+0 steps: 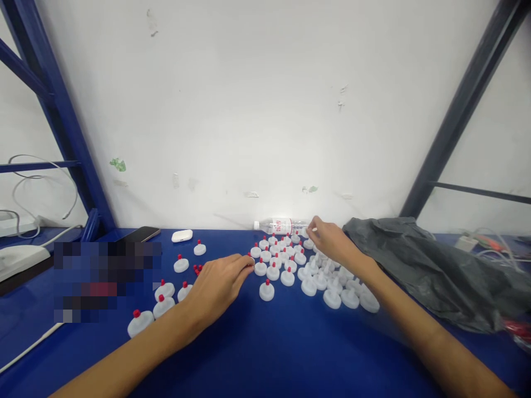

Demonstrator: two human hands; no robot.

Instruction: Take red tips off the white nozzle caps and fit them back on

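My left hand [222,282] is closed in a pinch at the left edge of a group of red-tipped white nozzle caps [272,272]. Between its fingertips shows part of a red-tipped nozzle cap [251,260], mostly hidden by the fingers. Beside that hand lie small red tips [197,270]. My right hand [329,239] reaches to the back of the group, thumb and finger pinched on a small white piece [314,229] that looks like part of a nozzle cap. Under its forearm is a pile of white nozzle caps without red tips [332,298].
A clear plastic bottle [281,225] lies along the wall. More red-tipped caps [181,264] stand on the left, near a white case [182,236] and a phone [143,234]. A dark grey plastic bag [427,271] covers the right side of the blue table [265,348].
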